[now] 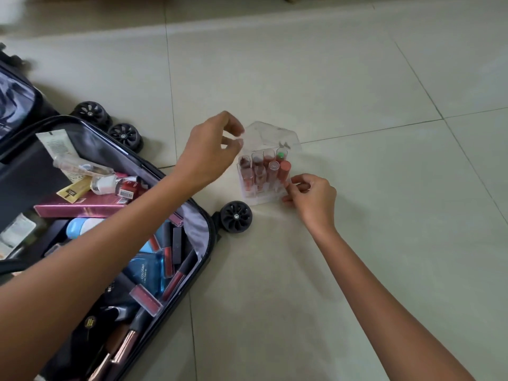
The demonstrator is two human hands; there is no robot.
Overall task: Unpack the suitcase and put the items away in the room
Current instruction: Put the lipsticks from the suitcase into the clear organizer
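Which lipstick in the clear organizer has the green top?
The tube at the right end of the organizer's back row. Every other tube there shows a red, pink or brownish top.

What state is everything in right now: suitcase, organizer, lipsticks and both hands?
suitcase: open, flat on the floor, cosmetics inside.
clear organizer: upright on the floor, lid raised.
lipsticks: upright in the organizer, capped.
coral lipstick: front right slot, pinched low down.
left hand: fingers curled at the lid's edge, contact unclear.
right hand: pinches the coral lipstick.
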